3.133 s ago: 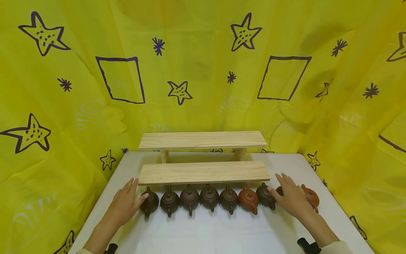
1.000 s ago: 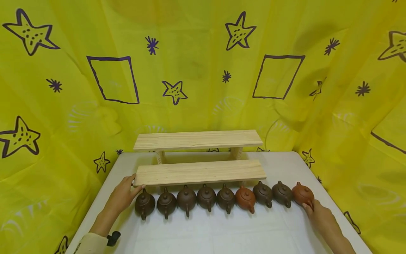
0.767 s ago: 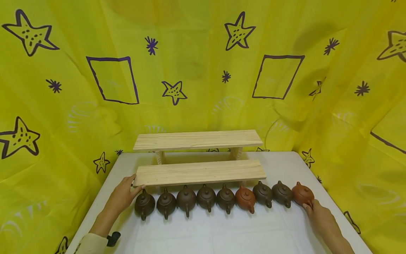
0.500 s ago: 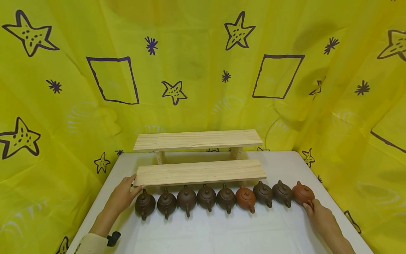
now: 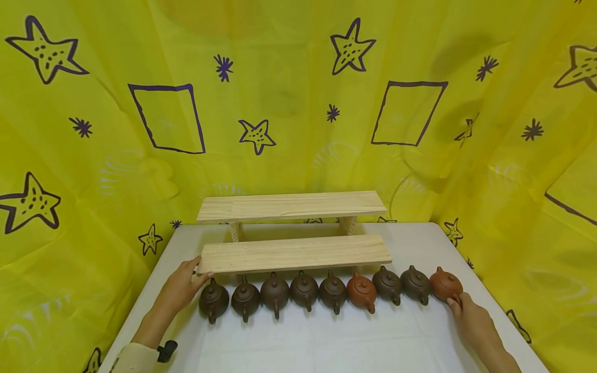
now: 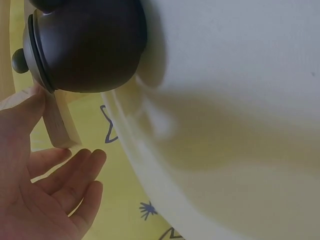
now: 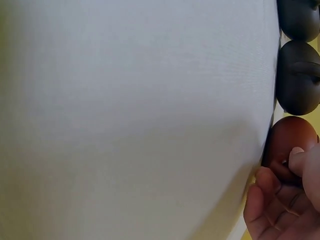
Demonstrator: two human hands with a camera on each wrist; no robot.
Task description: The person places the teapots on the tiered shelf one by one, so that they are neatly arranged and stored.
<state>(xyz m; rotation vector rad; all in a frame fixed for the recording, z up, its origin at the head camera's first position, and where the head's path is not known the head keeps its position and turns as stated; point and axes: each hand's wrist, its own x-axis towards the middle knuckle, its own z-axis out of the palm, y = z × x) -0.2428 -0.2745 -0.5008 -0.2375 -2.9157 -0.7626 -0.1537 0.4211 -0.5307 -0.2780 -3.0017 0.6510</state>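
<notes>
In the head view, the left hand (image 5: 177, 287) holds the left end of the lower wooden shelf (image 5: 296, 254), its thumb at the front edge. The left wrist view shows the thumb and index finger on either side of the board's end (image 6: 57, 125), close to a dark brown teapot (image 6: 95, 45). At the right end of the teapot row, the right hand (image 5: 478, 321) pinches the handle of a reddish-brown teapot (image 5: 444, 284). That teapot (image 7: 290, 135) sits on the table in the right wrist view, thumb and fingers closed at its handle.
Several dark teapots (image 5: 304, 289) and another reddish one (image 5: 361, 291) stand in a row before the lower shelf, handles toward the person. Behind it is a higher wooden shelf (image 5: 291, 205). The white table (image 5: 308, 347) is enclosed by yellow patterned curtains (image 5: 289, 166).
From hovering over the row, the right hand has moved right and taken the reddish teapot's handle. The left hand has taken the shelf's end. Over the last second, both hands stay still.
</notes>
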